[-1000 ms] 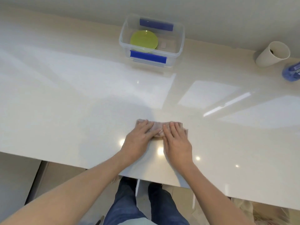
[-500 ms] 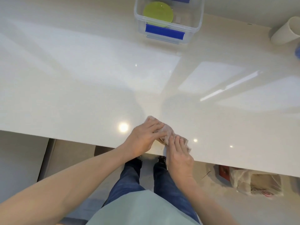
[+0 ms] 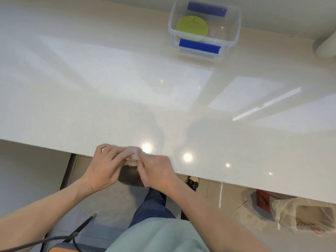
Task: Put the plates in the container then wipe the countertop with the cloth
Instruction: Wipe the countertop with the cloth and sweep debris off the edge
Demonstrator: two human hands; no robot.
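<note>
A small pale pink cloth (image 3: 133, 153) is bunched at the near edge of the glossy cream countertop (image 3: 109, 99). My left hand (image 3: 106, 165) and my right hand (image 3: 157, 170) both grip it, fingers curled around it, right at the edge. Most of the cloth is hidden by my fingers. At the far side stands a clear plastic container (image 3: 232, 28) with blue clips. A lime green plate (image 3: 192, 28) lies inside it.
A white cup (image 3: 326, 46) sits at the far right edge of the view. Below the counter edge I see my legs in jeans, a tiled floor, a plastic bag (image 3: 298, 217) at the right, and a black cable (image 3: 54, 240) at the lower left.
Both hands have drawn the cloth from further in on the countertop back to its near edge. The cloth went from flat under my palms to bunched up in my fingers.
</note>
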